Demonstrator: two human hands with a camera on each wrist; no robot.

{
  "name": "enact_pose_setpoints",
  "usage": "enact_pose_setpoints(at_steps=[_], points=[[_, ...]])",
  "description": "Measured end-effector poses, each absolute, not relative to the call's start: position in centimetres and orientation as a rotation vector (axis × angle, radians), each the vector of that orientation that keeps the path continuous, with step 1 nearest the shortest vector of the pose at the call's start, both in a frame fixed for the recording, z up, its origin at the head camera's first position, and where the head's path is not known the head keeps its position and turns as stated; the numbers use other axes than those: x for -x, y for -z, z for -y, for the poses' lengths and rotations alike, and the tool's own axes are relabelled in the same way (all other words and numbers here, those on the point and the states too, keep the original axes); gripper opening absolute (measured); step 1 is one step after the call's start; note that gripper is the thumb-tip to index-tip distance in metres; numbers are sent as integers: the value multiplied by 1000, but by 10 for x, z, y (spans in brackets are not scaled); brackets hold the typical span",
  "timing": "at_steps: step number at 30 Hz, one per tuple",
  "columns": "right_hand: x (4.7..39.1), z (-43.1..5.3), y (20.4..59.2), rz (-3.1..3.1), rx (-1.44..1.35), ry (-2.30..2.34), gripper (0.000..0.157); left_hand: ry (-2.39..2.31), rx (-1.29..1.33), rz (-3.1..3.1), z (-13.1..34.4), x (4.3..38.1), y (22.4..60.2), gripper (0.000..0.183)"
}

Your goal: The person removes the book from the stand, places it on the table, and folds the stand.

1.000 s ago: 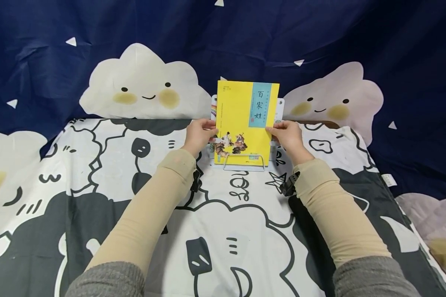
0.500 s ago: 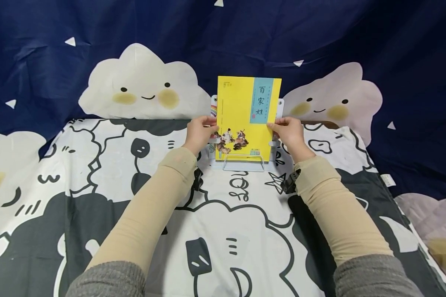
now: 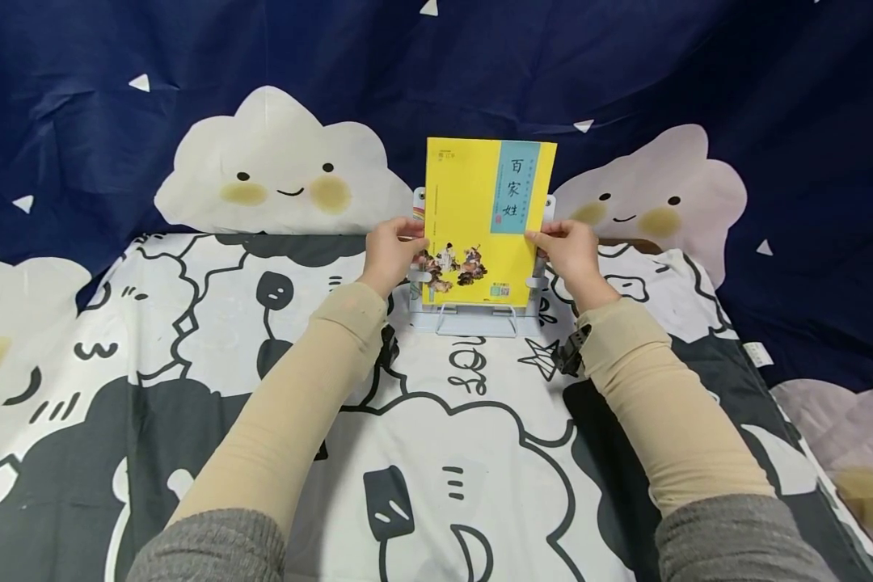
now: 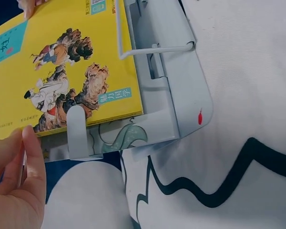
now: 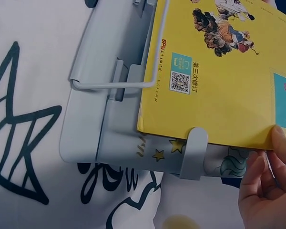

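A yellow book [image 3: 461, 202] with a blue title panel stands nearly upright on a white book stand [image 3: 423, 323]. My left hand [image 3: 391, 257] pinches its left edge, thumb in front. On the right edge, my right hand [image 3: 571, 252] pinches it the same way, a little higher. The book's bottom edge is raised above the stand's base, just behind the white wire page holder [image 5: 115, 86]. In the left wrist view a side clip [image 4: 77, 131] overlaps the cover's edge; another clip [image 5: 195, 152] does so in the right wrist view. The book hides most of the stand's back panel.
A black-and-white cartoon cloth [image 3: 466, 453] covers the surface under the stand. Behind hangs a dark blue curtain [image 3: 335, 48] with cloud faces. A cloth tag [image 3: 758, 353] shows at the right edge.
Both hands have lifted the book upward and slightly right, so more of the stand's base shows beneath it. The stand has stayed in place.
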State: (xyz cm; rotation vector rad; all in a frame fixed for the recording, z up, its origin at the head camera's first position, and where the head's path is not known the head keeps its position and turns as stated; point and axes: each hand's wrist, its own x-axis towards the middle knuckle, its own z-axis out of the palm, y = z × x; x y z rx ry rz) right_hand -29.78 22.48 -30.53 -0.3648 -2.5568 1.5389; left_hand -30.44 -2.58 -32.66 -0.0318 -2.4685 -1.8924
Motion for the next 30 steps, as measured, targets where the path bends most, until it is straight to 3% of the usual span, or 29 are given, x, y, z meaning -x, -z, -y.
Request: enact_pose_setpoints(at_steps=[30], points=[[297, -223, 276, 2457, 322, -1474, 37, 1880, 93, 2306, 26, 304, 298, 29]])
